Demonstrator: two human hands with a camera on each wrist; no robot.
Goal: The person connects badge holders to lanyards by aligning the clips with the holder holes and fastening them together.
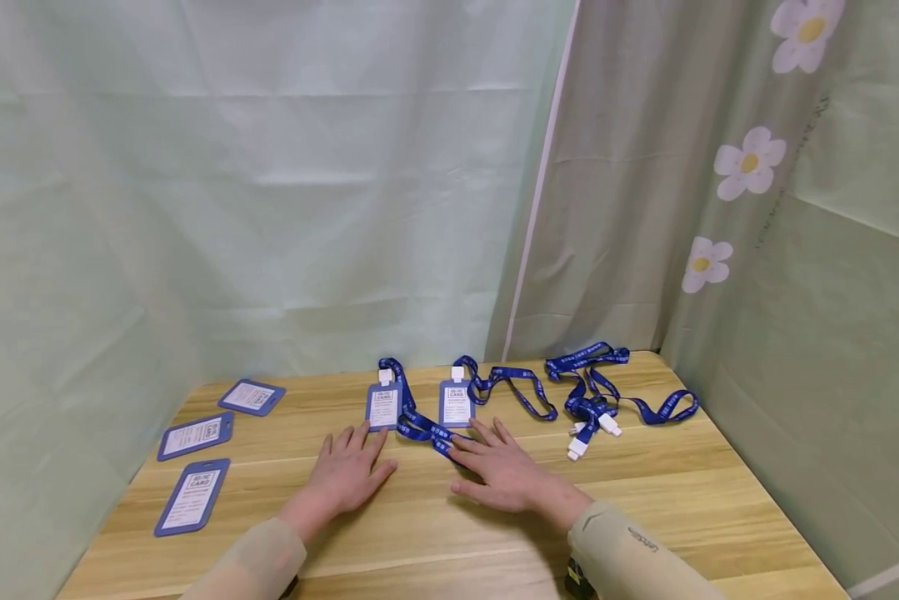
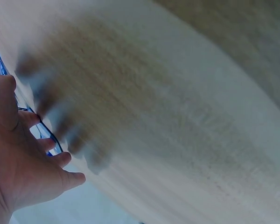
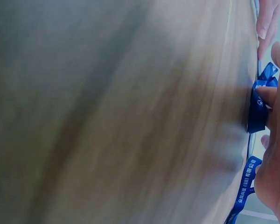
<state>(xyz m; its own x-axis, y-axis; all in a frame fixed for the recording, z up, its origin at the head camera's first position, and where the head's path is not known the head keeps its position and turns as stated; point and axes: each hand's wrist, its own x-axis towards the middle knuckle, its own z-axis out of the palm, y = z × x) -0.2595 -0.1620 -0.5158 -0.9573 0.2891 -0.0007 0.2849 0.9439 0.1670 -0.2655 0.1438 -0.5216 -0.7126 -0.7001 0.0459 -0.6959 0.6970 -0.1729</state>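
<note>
Two blue ID card holders with lanyards lie in the middle of the table. My left hand [image 1: 349, 473] is spread, its fingertips at the lower edge of the left card holder [image 1: 384, 407]. My right hand [image 1: 505, 473] is spread too, with fingertips by the lower edge of the right card holder [image 1: 456, 406] and over the end of the left holder's blue lanyard [image 1: 417, 427]. The second lanyard [image 1: 520, 386] trails right from its holder. In the left wrist view my left hand [image 2: 28, 158] has straight fingers. Blue strap [image 3: 258, 109] shows by my right hand [image 3: 276, 140].
At the left of the wooden table [image 1: 412, 542] lie three loose card holders, the nearest [image 1: 192, 497] upright and another [image 1: 196, 436] turned sideways. A pile of blue lanyards [image 1: 591, 396] with white clips sits at the back right. Curtains [image 1: 329, 208] hang behind.
</note>
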